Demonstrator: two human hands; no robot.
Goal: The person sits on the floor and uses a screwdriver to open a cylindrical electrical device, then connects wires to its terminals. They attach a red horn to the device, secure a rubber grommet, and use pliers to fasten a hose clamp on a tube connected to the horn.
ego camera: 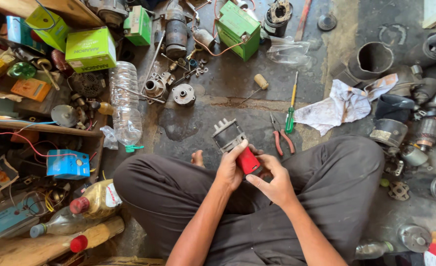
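Observation:
I sit cross-legged on a stained concrete floor. My left hand (229,169) and my right hand (273,181) together hold a small part with a red body (248,160) and a grey metal head (228,135). The left thumb and fingers wrap the red body from the left. The right hand's fingers pinch its lower right end. The part is tilted, its metal head pointing up and left, just above my knees.
Red-handled pliers (282,136) and a green-handled screwdriver (290,114) lie just beyond the hands. A dirty white rag (343,106) is at right, a clear plastic bottle (126,106) at left, green boxes (237,28) and motor parts at the back.

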